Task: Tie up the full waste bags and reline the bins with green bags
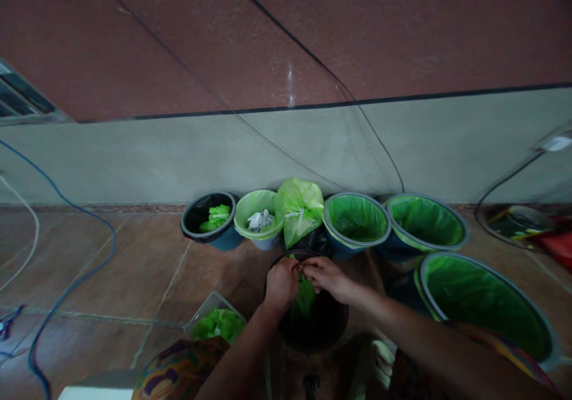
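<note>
Both hands meet over a dark bin (313, 328) — left hand (281, 284) and right hand (328, 278) pinched closed on a green bag (305, 297) inside it.

Maroon wall (179, 36), grey band (134, 155), brown tiled floor (134, 263)

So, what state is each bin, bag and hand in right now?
left hand, pinching the green bag
right hand, pinching the same bag
green bag, bunched, hanging into the black bin
black bin, open, rim bare
far-left bin, no green liner, folded green bag inside
second bin, lined, white paper inside
tied bag, full, knotted shut
fourth bin, lined
fifth bin, lined
big bin, lined
</note>
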A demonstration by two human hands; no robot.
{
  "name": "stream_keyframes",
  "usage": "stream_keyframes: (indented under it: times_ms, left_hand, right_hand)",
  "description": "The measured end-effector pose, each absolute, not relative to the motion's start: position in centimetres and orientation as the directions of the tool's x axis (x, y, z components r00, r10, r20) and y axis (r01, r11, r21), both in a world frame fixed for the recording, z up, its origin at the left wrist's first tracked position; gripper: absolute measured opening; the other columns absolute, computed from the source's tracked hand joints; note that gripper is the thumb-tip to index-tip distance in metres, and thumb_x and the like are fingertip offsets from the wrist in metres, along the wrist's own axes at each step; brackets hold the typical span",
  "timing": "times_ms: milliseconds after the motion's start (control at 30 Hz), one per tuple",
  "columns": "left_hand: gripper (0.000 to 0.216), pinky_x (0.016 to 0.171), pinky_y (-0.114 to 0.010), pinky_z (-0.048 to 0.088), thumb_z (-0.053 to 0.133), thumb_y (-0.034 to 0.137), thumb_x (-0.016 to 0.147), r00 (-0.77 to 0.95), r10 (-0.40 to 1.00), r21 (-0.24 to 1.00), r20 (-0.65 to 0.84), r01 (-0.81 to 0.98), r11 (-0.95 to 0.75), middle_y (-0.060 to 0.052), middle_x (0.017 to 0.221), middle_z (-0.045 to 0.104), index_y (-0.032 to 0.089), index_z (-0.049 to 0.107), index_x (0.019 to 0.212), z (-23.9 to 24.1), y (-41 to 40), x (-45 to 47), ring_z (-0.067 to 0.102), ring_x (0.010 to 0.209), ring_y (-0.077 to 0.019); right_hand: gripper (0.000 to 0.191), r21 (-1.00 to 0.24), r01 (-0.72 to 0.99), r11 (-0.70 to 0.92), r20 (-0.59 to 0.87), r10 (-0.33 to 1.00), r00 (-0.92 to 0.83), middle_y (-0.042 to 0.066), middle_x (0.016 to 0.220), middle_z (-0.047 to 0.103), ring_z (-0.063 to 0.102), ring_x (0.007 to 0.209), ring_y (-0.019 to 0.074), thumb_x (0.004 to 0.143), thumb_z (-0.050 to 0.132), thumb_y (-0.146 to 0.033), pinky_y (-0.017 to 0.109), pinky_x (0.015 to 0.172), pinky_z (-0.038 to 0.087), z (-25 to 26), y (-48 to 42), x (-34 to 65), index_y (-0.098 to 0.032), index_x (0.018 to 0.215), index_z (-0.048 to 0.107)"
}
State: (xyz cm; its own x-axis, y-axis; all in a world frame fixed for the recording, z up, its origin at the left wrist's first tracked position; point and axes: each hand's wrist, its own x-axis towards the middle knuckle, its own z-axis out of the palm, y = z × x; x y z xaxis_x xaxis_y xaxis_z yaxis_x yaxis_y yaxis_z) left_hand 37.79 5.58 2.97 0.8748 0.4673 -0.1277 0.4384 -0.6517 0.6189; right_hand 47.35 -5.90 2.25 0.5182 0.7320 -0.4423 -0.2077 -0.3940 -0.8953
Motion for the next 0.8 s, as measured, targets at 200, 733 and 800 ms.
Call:
stream_keyframes:
  times_ms: [200, 733, 800]
  left_hand:
    - [0.015, 0.074, -0.025, 0.046, 0.049, 0.015, 0.085, 0.847, 0.517, 0.670, -0.120, 0.453, -0.587, -0.002, 0.083, 0.072, 0.020, 0.063, 0.090, 2.7, 5.3, 37.3, 0.068, 0.079, -0.0157]
    - [0.019, 0.067, -0.023, 0.037, 0.047, 0.025, 0.091, 0.886, 0.445, 0.570, -0.132, 0.435, -0.697, -0.002, 0.077, 0.070, 0.021, 0.064, 0.083, 2.9, 5.7, 36.3, 0.065, 0.074, -0.0151]
    - [0.020, 0.065, -0.023, 0.036, 0.046, 0.026, 0.091, 0.886, 0.436, 0.498, -0.157, 0.452, -0.740, -0.003, 0.075, 0.069, 0.021, 0.064, 0.084, 2.9, 5.7, 36.0, 0.065, 0.074, -0.0160]
  right_hand:
    - [0.024, -0.753, -0.586, -0.300, -0.560, 0.759, 0.332, -0.010, 0.053, 0.043, 0.031, 0.042, 0.0030, 0.065, 0.070, -0.034, 0.020, 0.043, 0.025, 2.1, -6.2, 47.6, -0.018, 0.064, 0.052]
    - [0.021, -0.863, -0.376, -0.336, -0.492, 0.725, 0.482, -0.006, 0.054, 0.056, 0.047, 0.041, 0.0074, 0.069, 0.059, -0.022, 0.021, 0.043, 0.041, 2.3, -6.3, 48.3, -0.016, 0.089, 0.063]
    - [0.024, -0.867, -0.322, -0.381, -0.499, 0.680, 0.537, -0.007, 0.052, 0.057, 0.048, 0.039, 0.0077, 0.069, 0.055, -0.014, 0.020, 0.041, 0.039, 1.8, -6.3, 48.8, -0.016, 0.093, 0.061]
